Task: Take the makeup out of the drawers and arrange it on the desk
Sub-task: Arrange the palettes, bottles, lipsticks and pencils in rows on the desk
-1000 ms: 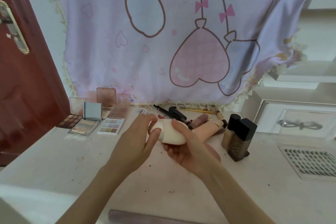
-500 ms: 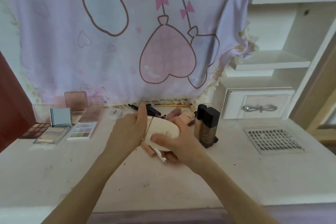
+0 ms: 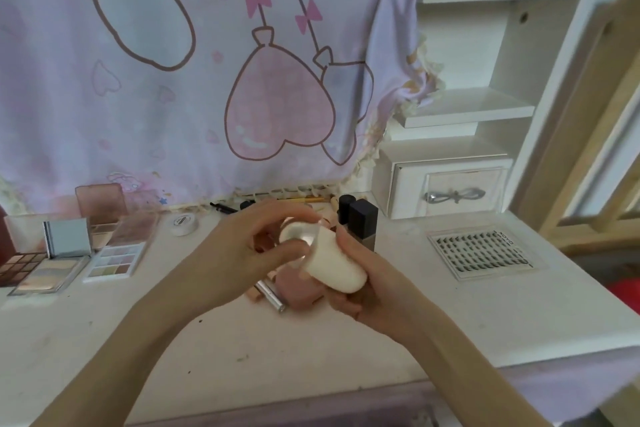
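Pale and scuffed, the desk (image 3: 433,315) runs under a lilac curtain (image 3: 180,87) printed with pink heart balloons, and from the head view, the only one I have, I see my two hands meeting over its middle. My right hand (image 3: 374,284) cups a cream, egg-shaped case (image 3: 334,265) from below, fingers curled round its smooth shell, while my left hand (image 3: 242,253) pinches the rounded cap end (image 3: 294,230), which looks lifted away from the body. So the case sits in the air above the desk's centre, clamped between both hands, not resting on anything. I judge it light, hard and glossy, likely slippery plastic, so I would keep hold around the widest part of the body and not the tapered tip; the hinge or cap seam could be fragile. Beneath my hands lie a pink block (image 3: 299,291) and a silver tube (image 3: 272,295). Toward the left edge sit open flat palettes (image 3: 114,258) with matte pans and mirrored lids, and near the back edge a small round white pot (image 3: 184,222). Two dark-capped square bottles (image 3: 360,222) stand upright behind my hands. Toward the right edge lies a clear tray of lashes (image 3: 479,253), and at the back right corner a white drawer (image 3: 450,189) with a bow-shaped handle sits closed.
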The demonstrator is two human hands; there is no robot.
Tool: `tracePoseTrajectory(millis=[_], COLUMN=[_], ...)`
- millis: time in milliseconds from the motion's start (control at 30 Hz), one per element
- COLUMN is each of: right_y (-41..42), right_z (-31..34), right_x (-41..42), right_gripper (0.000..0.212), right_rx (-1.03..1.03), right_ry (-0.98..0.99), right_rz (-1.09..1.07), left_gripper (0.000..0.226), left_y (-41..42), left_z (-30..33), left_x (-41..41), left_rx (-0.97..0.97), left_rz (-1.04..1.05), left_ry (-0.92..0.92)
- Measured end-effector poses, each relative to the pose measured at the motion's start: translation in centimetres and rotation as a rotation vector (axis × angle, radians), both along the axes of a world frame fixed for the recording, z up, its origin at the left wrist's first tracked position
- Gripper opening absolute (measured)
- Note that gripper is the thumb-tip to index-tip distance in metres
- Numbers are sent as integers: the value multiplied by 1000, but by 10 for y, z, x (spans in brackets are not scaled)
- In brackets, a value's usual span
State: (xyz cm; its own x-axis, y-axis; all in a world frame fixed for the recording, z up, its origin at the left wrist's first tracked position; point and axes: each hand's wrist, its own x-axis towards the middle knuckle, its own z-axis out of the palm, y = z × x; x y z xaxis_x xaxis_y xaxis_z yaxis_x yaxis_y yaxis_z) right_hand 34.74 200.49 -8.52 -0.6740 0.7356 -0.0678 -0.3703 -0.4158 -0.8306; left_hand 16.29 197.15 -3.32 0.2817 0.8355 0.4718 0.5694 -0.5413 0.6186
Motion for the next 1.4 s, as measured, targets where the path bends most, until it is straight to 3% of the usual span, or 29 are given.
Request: tracePoseTrajectory(millis=[100,200,300,467,633,767,867,1033,1200,1300,1400], right_y=[0,1,1,-1,0,1,1,-1,-1,1,11], right_z=[-7,-11,-13,-15,-18,-20,-23,-26,-24,-27,-33], right_x=[16,34,51,72,93,112,126,141,157,168,173], right_gripper=[35,38,32,40,44,38,34,37,33,23,21], right_rx=[113,77,20,109,242,191,116,184,364,386,309], right_ry=[-79,-93,-72,-120,-282,-226,-173,-239,-579,-702,-673], right_rz=[-5,-42,-92,-95,-192,-249,-241,-237,-337,-477,-718], left_gripper=[16,46,39,19,16,44,43,31,18,18,17], left_y=[1,0,1,16,23,24,26,32,35,39,41], left_z=[0,0,-2,-6,-15,-17,-20,-28,-48,-62,-81], left_x=[14,24,40,63,86,95,102,118,134,142,155], left_rx=[-3,-113,-77,-90,-60,-12,98,-64,-167,-249,-307], left_rz=[90,-104,-243,-93,39,-228,-289,-168,-62,45,143], left_ry=[79,75,200,204,145,237,364,265,169,-34,-147])
